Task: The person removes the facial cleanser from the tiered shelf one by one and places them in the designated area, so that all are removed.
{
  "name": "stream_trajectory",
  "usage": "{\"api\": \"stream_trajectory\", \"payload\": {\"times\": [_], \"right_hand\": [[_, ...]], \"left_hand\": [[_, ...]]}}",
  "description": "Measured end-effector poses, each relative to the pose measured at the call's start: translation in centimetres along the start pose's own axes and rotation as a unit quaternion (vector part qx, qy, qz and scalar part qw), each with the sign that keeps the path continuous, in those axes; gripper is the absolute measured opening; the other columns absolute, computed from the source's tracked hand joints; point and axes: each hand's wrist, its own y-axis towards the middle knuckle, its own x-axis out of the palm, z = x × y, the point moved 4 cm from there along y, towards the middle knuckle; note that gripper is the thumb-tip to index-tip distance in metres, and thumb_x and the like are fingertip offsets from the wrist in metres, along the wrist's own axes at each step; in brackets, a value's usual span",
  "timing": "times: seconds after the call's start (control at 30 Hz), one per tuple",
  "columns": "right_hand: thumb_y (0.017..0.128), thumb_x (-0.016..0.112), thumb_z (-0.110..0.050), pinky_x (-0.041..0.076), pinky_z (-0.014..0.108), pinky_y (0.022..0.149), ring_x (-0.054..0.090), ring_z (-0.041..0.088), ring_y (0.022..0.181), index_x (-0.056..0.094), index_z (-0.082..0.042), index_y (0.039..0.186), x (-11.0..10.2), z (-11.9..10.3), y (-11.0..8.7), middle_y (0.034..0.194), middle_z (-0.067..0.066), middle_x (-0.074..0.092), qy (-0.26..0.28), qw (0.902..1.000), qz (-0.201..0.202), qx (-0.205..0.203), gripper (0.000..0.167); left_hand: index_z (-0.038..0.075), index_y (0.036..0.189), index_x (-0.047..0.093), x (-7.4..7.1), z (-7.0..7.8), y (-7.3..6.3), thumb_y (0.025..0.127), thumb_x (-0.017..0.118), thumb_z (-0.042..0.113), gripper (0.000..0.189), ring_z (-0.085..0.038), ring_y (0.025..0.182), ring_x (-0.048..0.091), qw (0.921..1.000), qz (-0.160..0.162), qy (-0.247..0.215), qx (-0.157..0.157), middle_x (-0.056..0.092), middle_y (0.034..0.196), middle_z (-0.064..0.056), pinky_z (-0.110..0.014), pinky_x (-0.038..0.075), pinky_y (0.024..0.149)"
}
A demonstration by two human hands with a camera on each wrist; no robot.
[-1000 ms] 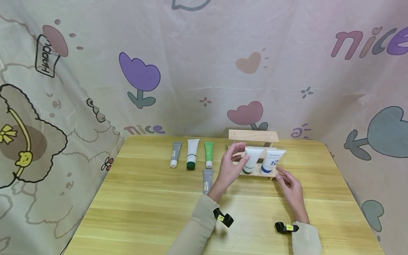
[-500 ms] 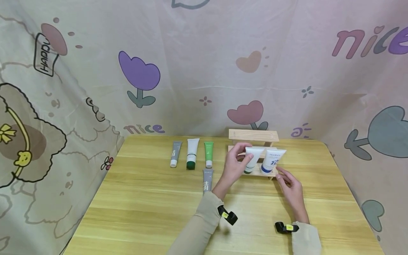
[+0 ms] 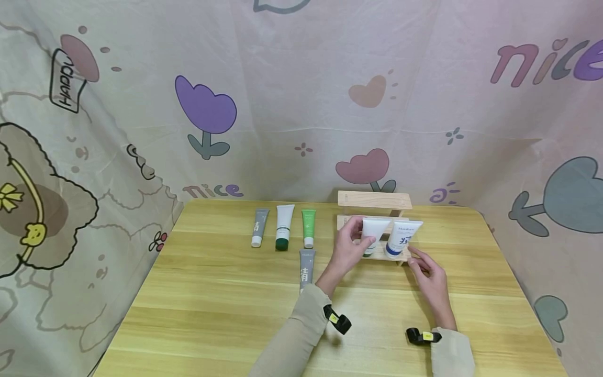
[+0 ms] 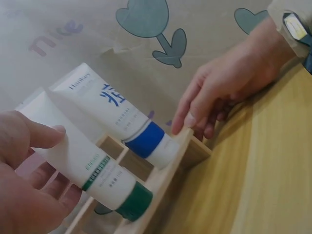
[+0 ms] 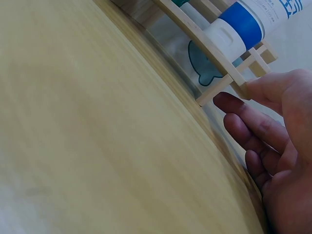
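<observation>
My left hand (image 3: 348,248) holds a white squeeze tube with a green cap (image 4: 78,146), thumb on one face and fingers behind it. Its cap is down at the front board of a small wooden tiered rack (image 3: 374,200). Beside it on that board, a white tube with a blue band (image 3: 402,236) stands cap down, leaning slightly. At the rack's right end, my right hand (image 3: 431,280) grips the board's corner between thumb and finger; in the right wrist view the other fingers (image 5: 253,122) curl loosely below.
Left of the rack on the wooden table (image 3: 212,314) lie a grey tube (image 3: 260,228), a white tube with a dark green cap (image 3: 285,225) and a green tube (image 3: 308,228). Another grey tube (image 3: 306,267) lies nearer, by the left forearm. A patterned cloth (image 3: 282,104) hangs behind.
My left hand has shifted slightly right and lower on the green-capped tube, its fingers closer around it. The tube's base has moved slightly right. My right hand has stayed at the rack's corner.
</observation>
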Motion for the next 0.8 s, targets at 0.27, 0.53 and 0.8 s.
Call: {"api": "stream_trajectory", "payload": {"times": [0.27, 0.53, 0.8], "right_hand": [[0.102, 0.063, -0.006, 0.049, 0.007, 0.080, 0.065, -0.006, 0.094, 0.066, 0.004, 0.132, 0.0, 0.2, -0.1, 0.112, 0.025, 0.073, 0.001, 1.0000, 0.001, 0.001, 0.032], [0.102, 0.063, -0.007, 0.049, 0.007, 0.080, 0.065, -0.005, 0.094, 0.066, 0.003, 0.132, 0.1, 0.2, -0.1, 0.112, 0.024, 0.073, -0.001, 1.0000, 0.002, 0.002, 0.032], [0.102, 0.063, -0.007, 0.048, 0.007, 0.080, 0.065, -0.006, 0.095, 0.066, 0.003, 0.132, 0.0, 0.0, 0.0, 0.113, 0.024, 0.073, -0.007, 1.0000, 0.001, 0.005, 0.032]], "left_hand": [[0.005, 0.122, 0.061, 0.0, -0.9, -0.4, 0.088, 0.075, -0.004, 0.037, -0.022, 0.103, 0.067, 0.9998, 0.019, -0.009, -0.006, 0.069, 0.117, -0.011, -0.032, 0.056, 0.093], [0.009, 0.128, 0.062, -0.7, -0.9, -1.0, 0.092, 0.075, 0.006, 0.039, -0.021, 0.103, 0.066, 0.9977, 0.025, -0.040, -0.049, 0.068, 0.118, -0.008, -0.034, 0.057, 0.090], [0.010, 0.133, 0.056, -1.5, -0.5, -1.6, 0.099, 0.067, 0.010, 0.036, -0.021, 0.104, 0.065, 0.9970, 0.012, -0.057, -0.050, 0.067, 0.120, -0.010, -0.038, 0.055, 0.093]]}}
